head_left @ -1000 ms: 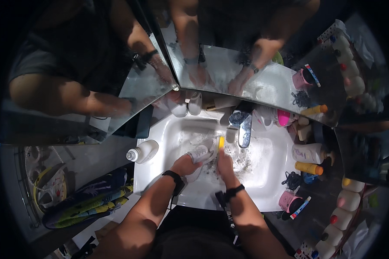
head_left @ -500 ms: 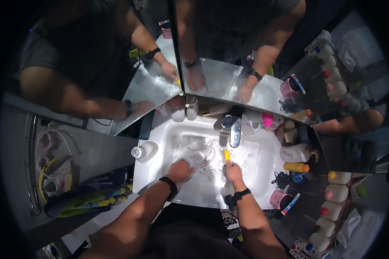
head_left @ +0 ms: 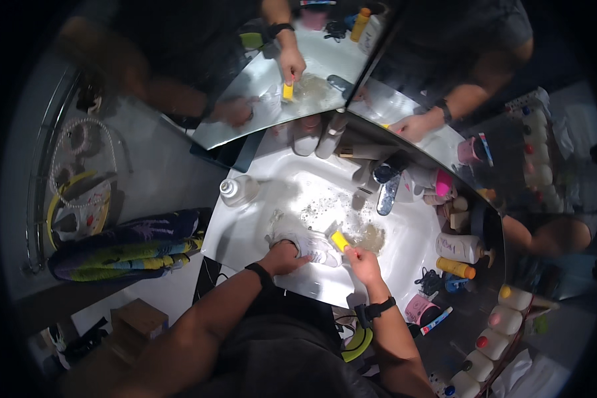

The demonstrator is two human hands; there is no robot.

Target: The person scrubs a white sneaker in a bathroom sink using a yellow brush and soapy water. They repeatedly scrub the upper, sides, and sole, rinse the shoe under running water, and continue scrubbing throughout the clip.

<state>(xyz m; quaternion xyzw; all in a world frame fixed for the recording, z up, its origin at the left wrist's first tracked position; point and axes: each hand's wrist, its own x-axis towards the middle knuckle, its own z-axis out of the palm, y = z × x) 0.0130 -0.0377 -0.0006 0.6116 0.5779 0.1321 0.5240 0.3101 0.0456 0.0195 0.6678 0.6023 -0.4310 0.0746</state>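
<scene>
A white lace-up shoe [head_left: 315, 247] lies tilted low over the near part of the white sink [head_left: 403, 251], its toe pointing right. My left hand [head_left: 284, 257] is closed on the shoe at its opening, with some fingers hidden inside or behind it. My right hand [head_left: 363, 264] grips a small yellow scrubbing brush [head_left: 339, 240] by its near end. The brush is slanted beside the shoe's upper edge; whether its bristles touch the shoe I cannot tell. Suds and dirty water [head_left: 370, 237] lie on the basin floor around them.
The faucet [head_left: 388, 192] reaches over the basin's back right. A white bottle [head_left: 237, 190] stands on the left rim. Along the right rim are a pump bottle [head_left: 459, 247], a yellow bottle [head_left: 456, 268] and a pink cup [head_left: 420, 309]. Mirrors [head_left: 298, 73] stand behind the sink.
The view has turned. The shoe has come nearer to the sink's front edge and rolled over. My right hand has brought the brush close beside the shoe, now slanted instead of upright.
</scene>
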